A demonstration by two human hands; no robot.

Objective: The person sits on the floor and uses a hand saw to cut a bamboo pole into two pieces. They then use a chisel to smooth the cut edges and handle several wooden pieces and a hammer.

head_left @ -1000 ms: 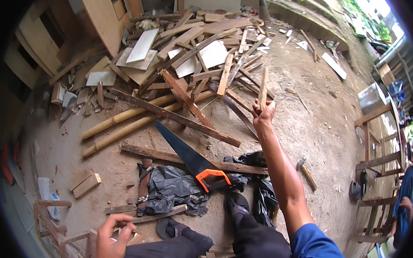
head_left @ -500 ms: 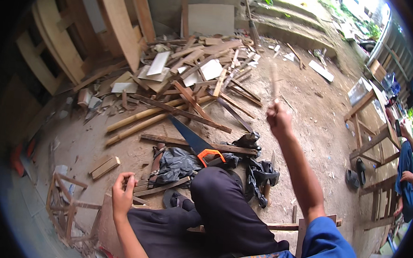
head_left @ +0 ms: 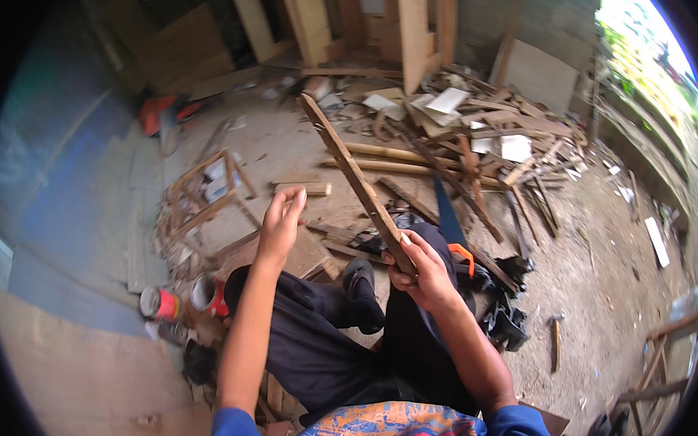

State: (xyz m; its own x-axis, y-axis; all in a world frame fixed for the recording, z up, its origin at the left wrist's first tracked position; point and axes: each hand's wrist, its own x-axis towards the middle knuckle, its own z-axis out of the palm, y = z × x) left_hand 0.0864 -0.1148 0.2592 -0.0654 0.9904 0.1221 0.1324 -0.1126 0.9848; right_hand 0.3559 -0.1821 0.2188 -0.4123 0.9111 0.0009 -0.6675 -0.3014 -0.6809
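My right hand (head_left: 425,269) grips the lower end of a long, narrow wooden strip (head_left: 355,175) above my knee. The strip slants up and to the left, its far end near the debris. My left hand (head_left: 280,226) is raised to the left of the strip, apart from it. Its fingers are drawn together, and whatever is between them is too small to make out. Beyond my right knee lies a handsaw (head_left: 446,206) with a dark blue blade and orange handle, partly hidden by my leg. A hammer (head_left: 556,343) rests on the dirt to the right.
A heap of scrap wood (head_left: 496,131) spreads ahead, with bamboo poles (head_left: 403,167) on its near side. Black plastic (head_left: 508,321) lies right of my knee. At left are a small wooden frame (head_left: 209,183) and a red can (head_left: 159,303). A wooden bench (head_left: 660,376) stands at right.
The view has swung left. My right hand has come down and closer from its outstretched position, bringing the strip across in front of me. My left hand stays raised with fingers together.
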